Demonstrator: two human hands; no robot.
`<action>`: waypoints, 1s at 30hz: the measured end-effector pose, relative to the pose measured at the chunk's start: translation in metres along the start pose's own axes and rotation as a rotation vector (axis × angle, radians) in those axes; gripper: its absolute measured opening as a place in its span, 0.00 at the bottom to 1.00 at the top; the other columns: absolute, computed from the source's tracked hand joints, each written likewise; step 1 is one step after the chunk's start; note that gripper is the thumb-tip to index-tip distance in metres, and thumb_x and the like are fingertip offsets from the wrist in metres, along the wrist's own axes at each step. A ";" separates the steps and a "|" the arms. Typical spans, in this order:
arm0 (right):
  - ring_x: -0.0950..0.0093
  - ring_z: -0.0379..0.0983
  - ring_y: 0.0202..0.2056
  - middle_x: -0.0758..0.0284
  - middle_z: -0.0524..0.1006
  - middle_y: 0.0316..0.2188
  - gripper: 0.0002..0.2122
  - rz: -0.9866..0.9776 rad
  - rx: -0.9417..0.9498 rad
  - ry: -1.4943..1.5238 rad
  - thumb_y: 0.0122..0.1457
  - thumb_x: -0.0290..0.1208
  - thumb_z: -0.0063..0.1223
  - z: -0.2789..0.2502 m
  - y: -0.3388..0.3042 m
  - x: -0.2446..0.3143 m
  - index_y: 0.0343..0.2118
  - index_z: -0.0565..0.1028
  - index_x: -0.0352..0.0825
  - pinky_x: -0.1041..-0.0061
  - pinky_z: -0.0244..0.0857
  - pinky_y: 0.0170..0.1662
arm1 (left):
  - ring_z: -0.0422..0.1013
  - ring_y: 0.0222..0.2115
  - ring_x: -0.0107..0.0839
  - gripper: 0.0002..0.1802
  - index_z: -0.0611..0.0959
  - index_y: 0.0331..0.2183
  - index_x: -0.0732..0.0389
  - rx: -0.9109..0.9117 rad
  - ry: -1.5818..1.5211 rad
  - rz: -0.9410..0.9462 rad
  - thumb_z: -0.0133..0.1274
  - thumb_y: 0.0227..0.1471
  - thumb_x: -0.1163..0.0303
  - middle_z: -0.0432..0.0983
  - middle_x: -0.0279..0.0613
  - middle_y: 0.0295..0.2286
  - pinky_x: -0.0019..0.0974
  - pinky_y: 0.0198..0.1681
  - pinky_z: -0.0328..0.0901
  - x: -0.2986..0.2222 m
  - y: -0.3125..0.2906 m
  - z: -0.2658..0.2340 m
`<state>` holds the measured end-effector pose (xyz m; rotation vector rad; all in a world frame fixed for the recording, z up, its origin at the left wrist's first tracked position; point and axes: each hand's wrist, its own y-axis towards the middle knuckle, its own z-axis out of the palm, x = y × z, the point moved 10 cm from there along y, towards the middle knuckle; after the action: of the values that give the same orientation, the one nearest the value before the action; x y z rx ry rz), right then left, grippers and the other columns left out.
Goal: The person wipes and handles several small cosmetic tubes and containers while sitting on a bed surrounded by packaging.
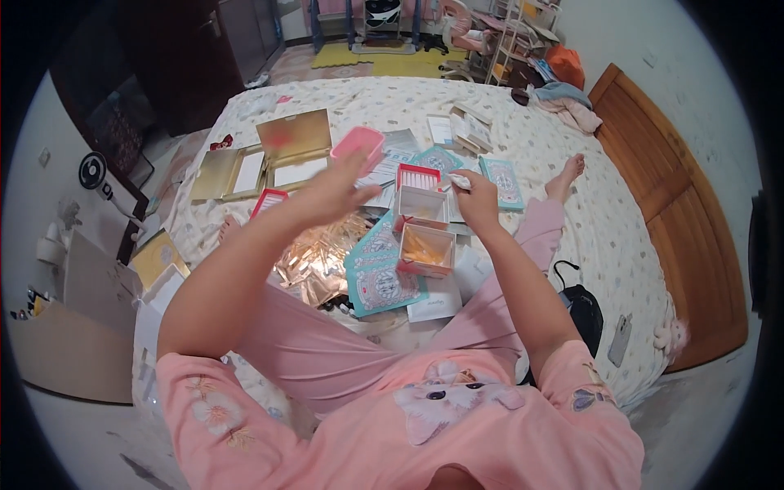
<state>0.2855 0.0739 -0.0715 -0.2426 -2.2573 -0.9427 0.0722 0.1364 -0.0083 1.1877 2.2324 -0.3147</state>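
The right hand (pixel 478 198) is pinching a white piece (pixel 461 181), likely light, soft, best held edgewise, beside the red box (pixel 418 167), the left hand (pixel 349 175), blurred, overlapping the pink tub (pixel 366 140), grip unclear

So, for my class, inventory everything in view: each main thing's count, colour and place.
Bed: one, white patterned, centre
Tub: one, pink, upper centre
Red boxes: two, red, centre
Open boxes: two, white inside, centre
Gold boxes: several, gold, left
Foil pieces: heap, gold, centre
Packs: several, teal, centre
Phone: one, grey, right
Dark bag: one, black, right
Fan: one, black and white, left
Headboard: one, brown, right
Chair: one, pink, back
Left hand: one, bare, by tub
Right hand: one, bare, pinching white item
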 end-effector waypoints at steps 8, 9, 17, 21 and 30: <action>0.68 0.73 0.31 0.60 0.76 0.30 0.11 0.093 0.257 -0.005 0.45 0.24 0.53 0.006 -0.002 -0.033 0.34 0.77 0.38 0.76 0.65 0.35 | 0.67 0.37 0.25 0.23 0.67 0.50 0.55 -0.074 -0.199 -0.269 0.42 0.54 0.58 0.68 0.38 0.42 0.28 0.39 0.63 0.091 -0.047 -0.099; 0.68 0.74 0.32 0.60 0.76 0.31 0.11 0.074 0.226 0.027 0.45 0.24 0.53 -0.010 -0.006 -0.041 0.34 0.77 0.38 0.76 0.65 0.36 | 0.67 0.38 0.26 0.22 0.68 0.49 0.57 -0.086 -0.219 -0.315 0.43 0.54 0.58 0.69 0.38 0.41 0.29 0.40 0.63 0.095 -0.059 -0.106; 0.80 0.69 0.33 0.66 0.75 0.29 0.10 0.337 0.032 0.024 0.48 0.19 0.48 -0.159 -0.107 -0.131 0.35 0.74 0.30 0.81 0.62 0.38 | 0.69 0.30 0.27 0.14 0.77 0.30 0.65 -0.125 -0.831 -0.607 0.46 0.49 0.63 0.73 0.39 0.28 0.28 0.36 0.63 0.254 -0.188 -0.010; 0.79 0.69 0.34 0.67 0.75 0.31 0.09 0.463 -0.168 0.140 0.51 0.20 0.48 -0.191 -0.152 -0.168 0.36 0.74 0.29 0.81 0.61 0.39 | 0.67 0.21 0.26 0.14 0.76 0.19 0.61 -0.175 -0.926 -0.753 0.46 0.47 0.62 0.72 0.36 0.21 0.28 0.26 0.61 0.221 -0.192 -0.013; 0.77 0.69 0.37 0.63 0.74 0.36 0.11 0.419 -0.521 0.315 0.54 0.25 0.47 -0.254 -0.177 -0.190 0.40 0.71 0.28 0.79 0.62 0.42 | 0.63 0.19 0.25 0.13 0.68 0.13 0.59 -0.550 -1.096 -0.910 0.45 0.44 0.69 0.65 0.34 0.13 0.27 0.23 0.57 0.168 -0.273 -0.022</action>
<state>0.4887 -0.2129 -0.1633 -0.7112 -1.5602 -1.2188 -0.2314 0.1030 -0.1077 -0.3456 1.5063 -0.4886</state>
